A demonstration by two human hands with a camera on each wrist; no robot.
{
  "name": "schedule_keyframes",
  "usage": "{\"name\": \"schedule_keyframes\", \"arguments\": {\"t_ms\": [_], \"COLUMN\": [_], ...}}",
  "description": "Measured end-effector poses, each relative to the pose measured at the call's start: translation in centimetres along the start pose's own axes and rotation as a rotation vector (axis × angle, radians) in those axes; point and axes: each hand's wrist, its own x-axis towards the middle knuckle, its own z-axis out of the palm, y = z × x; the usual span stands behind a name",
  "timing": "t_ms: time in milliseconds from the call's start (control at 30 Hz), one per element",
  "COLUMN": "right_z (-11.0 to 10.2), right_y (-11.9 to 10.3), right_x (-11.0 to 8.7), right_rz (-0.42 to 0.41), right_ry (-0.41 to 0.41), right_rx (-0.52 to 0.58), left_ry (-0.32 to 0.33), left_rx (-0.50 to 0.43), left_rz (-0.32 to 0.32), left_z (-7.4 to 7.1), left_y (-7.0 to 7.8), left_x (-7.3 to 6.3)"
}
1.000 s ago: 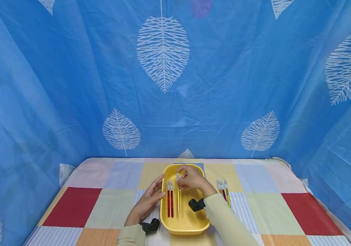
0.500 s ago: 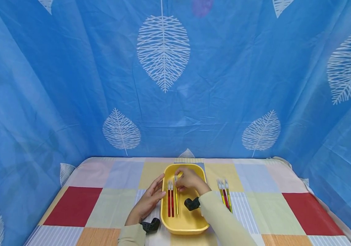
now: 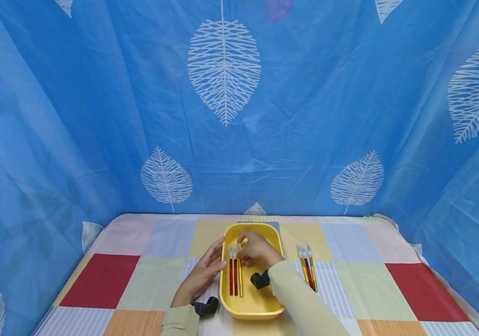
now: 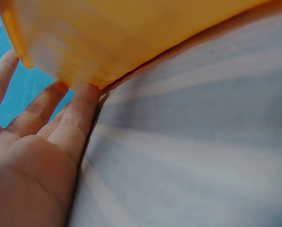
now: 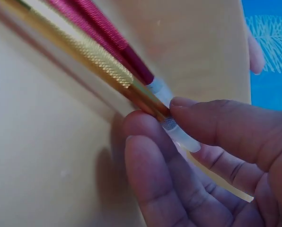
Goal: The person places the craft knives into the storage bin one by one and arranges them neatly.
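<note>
In the head view a yellow tray (image 3: 253, 314) holds two red craft knives (image 3: 233, 280) side by side, capped ends at the far side. My right hand (image 3: 257, 247) is inside the tray, pinching a gold craft knife (image 3: 241, 282) by its capped end, just right of the red ones and nearly parallel to them. The right wrist view shows thumb and fingers at the collar and whitish cap (image 5: 183, 138), below the knurled gold handle (image 5: 103, 61). My left hand (image 3: 203, 274) has its fairly straight fingers against the tray's left outer wall.
Several more craft knives (image 3: 308, 268), gold and red with whitish caps, lie on the patchwork cloth (image 3: 159, 282) right of the tray. A blue curtain (image 3: 290, 116) with white leaf prints hangs behind the table and along both sides.
My right hand has carried the gold craft knife leftward and slightly toward me, so it sits closer beside the red ones. My left hand stays at the tray.
</note>
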Motion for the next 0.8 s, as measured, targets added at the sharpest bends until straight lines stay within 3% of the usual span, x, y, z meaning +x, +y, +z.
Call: {"name": "schedule_keyframes", "arguments": {"t_ms": [433, 800], "right_z": [0.48, 0.11], "right_y": [0.34, -0.12], "right_x": [0.5, -0.17], "right_rz": [0.021, 0.029], "right_ry": [0.013, 0.006], "right_rx": [-0.049, -0.067], "left_ry": [-0.004, -0.022], "left_rx": [0.012, 0.003], "left_rz": [0.008, 0.013], "left_z": [0.07, -0.16], "left_y": [0.15, 0.01], "left_x": [-0.08, -0.07]}}
